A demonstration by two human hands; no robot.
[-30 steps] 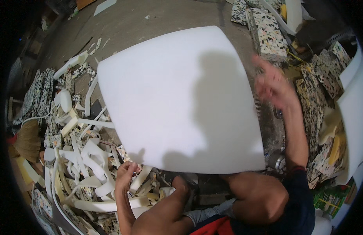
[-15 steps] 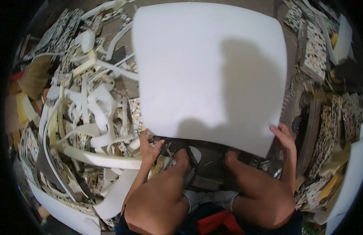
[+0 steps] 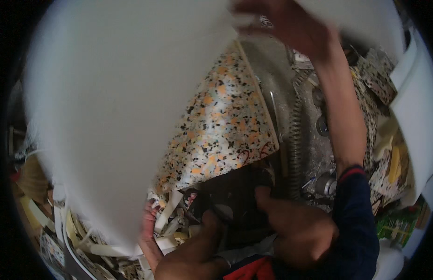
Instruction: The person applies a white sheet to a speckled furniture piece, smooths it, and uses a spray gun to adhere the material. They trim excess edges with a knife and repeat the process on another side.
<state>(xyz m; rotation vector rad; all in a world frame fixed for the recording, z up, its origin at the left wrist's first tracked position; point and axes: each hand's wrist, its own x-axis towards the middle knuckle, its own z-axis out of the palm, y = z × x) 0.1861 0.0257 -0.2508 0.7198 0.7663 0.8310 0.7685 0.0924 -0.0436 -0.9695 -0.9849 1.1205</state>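
Observation:
A large white foam sheet (image 3: 95, 93) rises blurred across the left and top, exposing a foam slab (image 3: 221, 116) speckled black, orange and white with red marks near its edge. At the bottom left my left hand (image 3: 149, 219) curls its fingers at the sheet's edge by the slab's corner; what exactly they grip is unclear. High on the right, my right hand (image 3: 291, 25) is blurred beside the white sheet, fingers spread apart. My bare legs and dark footwear are below the slab.
Foam offcuts (image 3: 113, 247) lie at the lower left near a straw broom (image 3: 32, 175). A coiled hose (image 3: 296, 130) and a metal cylinder (image 3: 325, 183) lie right of the slab. Stacked speckled pieces (image 3: 375, 74) and white sheets (image 3: 408, 154) line the right side.
The white sheet, lying flat earlier, has lifted and swung up leftward, uncovering the speckled slab. My right hand has moved from the sheet's lower right edge up to the top.

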